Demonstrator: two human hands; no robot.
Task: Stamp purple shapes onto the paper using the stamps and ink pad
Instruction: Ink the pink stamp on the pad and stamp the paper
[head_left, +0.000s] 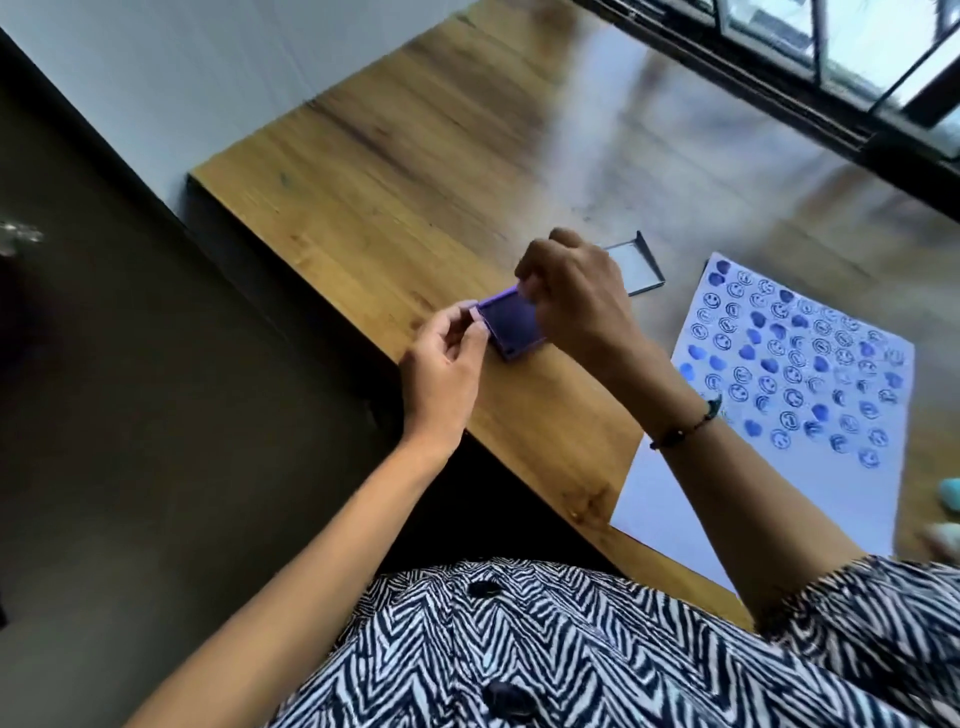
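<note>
The person wears a black-and-white zigzag-striped blouse (545, 649) with dark round buttons (506, 699) and short sleeves; a thin dark beaded bracelet (685, 427) circles the right wrist.

Purple ink pad (511, 323); zebra-striped black-white shirt (545, 649).

From my feed, a wooden table (415, 171) with visible grain runs from six o'clock up toward twelve. Daylight glares off its far end near one o'clock, under a dark-framed window (831, 78). A pale wall (182, 78) sits at eleven o'clock, and dim grey floor (130, 415) fills nine o'clock.
</note>
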